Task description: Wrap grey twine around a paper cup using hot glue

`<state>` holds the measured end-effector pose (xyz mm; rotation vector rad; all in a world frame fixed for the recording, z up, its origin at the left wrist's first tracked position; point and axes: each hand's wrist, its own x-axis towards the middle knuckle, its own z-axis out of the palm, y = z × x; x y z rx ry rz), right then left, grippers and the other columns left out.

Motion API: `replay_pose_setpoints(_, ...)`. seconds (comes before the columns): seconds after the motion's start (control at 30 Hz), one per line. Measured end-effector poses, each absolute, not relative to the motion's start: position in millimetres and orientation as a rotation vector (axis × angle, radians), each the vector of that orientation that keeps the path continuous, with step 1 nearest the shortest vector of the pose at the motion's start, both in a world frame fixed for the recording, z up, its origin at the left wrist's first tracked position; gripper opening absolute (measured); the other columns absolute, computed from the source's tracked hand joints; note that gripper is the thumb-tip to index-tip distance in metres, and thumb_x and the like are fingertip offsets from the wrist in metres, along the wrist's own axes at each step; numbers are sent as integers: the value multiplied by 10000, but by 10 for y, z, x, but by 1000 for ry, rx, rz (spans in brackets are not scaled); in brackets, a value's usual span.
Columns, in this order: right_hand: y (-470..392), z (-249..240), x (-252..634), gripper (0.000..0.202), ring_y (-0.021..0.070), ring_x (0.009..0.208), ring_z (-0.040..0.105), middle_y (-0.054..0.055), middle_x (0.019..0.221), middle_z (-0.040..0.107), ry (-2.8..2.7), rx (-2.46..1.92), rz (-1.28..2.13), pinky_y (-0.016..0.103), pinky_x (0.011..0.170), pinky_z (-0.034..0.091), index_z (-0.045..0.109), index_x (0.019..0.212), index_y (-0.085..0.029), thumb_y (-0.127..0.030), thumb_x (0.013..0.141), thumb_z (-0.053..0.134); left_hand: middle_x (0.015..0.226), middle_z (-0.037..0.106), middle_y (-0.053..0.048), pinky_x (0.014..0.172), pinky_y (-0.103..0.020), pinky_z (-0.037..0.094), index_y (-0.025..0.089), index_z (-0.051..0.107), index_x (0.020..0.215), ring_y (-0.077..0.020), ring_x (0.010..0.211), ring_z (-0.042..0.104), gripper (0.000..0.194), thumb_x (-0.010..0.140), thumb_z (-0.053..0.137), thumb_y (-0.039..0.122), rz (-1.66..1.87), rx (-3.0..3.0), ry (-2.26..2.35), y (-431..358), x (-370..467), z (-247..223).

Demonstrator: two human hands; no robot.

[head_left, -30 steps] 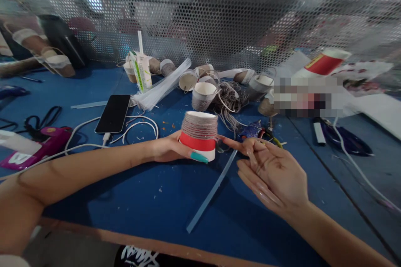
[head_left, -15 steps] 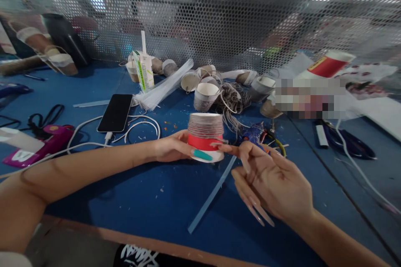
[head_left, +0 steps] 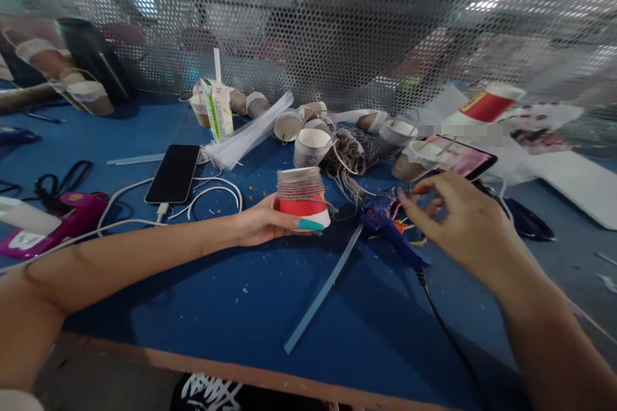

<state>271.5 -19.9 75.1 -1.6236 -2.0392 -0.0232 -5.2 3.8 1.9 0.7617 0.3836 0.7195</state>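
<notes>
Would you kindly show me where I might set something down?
The widest nearly bare patch of blue table lies between the left forearm, the translucent strip and the front edge. Another lies between that strip and the black cable. Beyond the held cup, other cups and tangled twine crowd together.

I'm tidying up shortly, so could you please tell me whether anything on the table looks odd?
The grey yarn looks untidy, tangled beside the paper cups; small pale scraps litter the blue tabletop.
</notes>
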Motion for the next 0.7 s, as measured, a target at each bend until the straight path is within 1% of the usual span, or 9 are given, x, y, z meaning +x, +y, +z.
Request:
replay_pose_setpoints(0.07, -111, 778, 2854, 344, 186, 634, 546, 82, 879, 600, -2114, -1741, 77, 338, 584, 414, 539, 849, -228, -526, 758, 685, 1023, 742, -58, 859, -288, 511, 168, 699, 1052, -177, 929, 693, 535, 547, 864, 110, 740, 752, 385, 42, -47, 22)
replay_pose_setpoints(0.13, -74, 749, 2940, 455, 213, 650, 567, 99, 861, 608, -2186, -1800, 255, 355, 576, 436, 553, 858, -218, -575, 657, 751, 1043, 739, -74, 878, -302, 504, 154, 693, 1065, -187, 943, 692, 530, 561, 847, 102, 742, 749, 374, 52, -43, 11)
replay_pose_setpoints(0.2, -77, 686, 2968, 456, 235, 668, 580, 93, 810, 598, -2295, -1763, 380, 364, 571, 462, 550, 823, -226, -538, 593, 790, 1035, 739, -83, 876, -323, 502, 147, 690, 1063, -199, 937, 691, 517, 568, 836, 117, 735, 741, 370, 64, -41, -5)
replay_pose_setpoints(0.27, -101, 625, 2939, 366, 245, 685, 592, 78, 794, 585, -2392, -1744, 367, 368, 584, 485, 512, 792, -236, -416, 602, 767, 1007, 740, -79, 854, -332, 501, 148, 694, 1033, -197, 911, 686, 478, 576, 834, 146, 733, 721, 392, 75, -41, -16)
replay_pose_setpoints(0.33, -136, 591, 2860, 285, 256, 703, 607, 77, 817, 583, -2452, -1832, 247, 373, 597, 496, 465, 795, -233, -293, 621, 682, 961, 740, -63, 811, -315, 496, 154, 699, 990, -172, 856, 676, 432, 581, 839, 165, 732, 703, 434, 79, -41, -20)
replay_pose_setpoints(0.4, -177, 583, 2745, 243, 294, 772, 630, 99, 853, 590, -2506, -1951, 84, 387, 614, 502, 442, 813, -221, -234, 636, 608, 901, 736, -39, 755, -285, 483, 159, 699, 960, -143, 792, 662, 430, 560, 857, 167, 735, 694, 477, 76, -40, -20)
replay_pose_setpoints(0.53, -259, 604, 2540, 130, 387, 930, 626, 162, 902, 608, -2548, -2100, -197, 426, 616, 504, 470, 830, -204, -237, 723, 536, 867, 726, -15, 692, -254, 461, 164, 689, 957, -126, 769, 655, 518, 487, 906, 180, 760, 694, 526, 57, -36, -16)
replay_pose_setpoints(0.6, -281, 624, 2517, 112, 391, 921, 624, 168, 910, 608, -2500, -2134, -211, 433, 598, 498, 488, 818, -209, -307, 776, 522, 866, 725, -11, 695, -251, 462, 164, 688, 954, -123, 773, 653, 551, 458, 924, 196, 761, 692, 518, 49, -34, -6)
replay_pose_setpoints(0.7, -274, 654, 2585, 165, 362, 883, 617, 142, 895, 595, -2389, -2060, -200, 437, 619, 493, 502, 805, -223, -387, 800, 515, 856, 728, -2, 697, -243, 469, 166, 692, 950, -116, 771, 655, 605, 403, 947, 220, 751, 674, 519, 43, -29, 17)
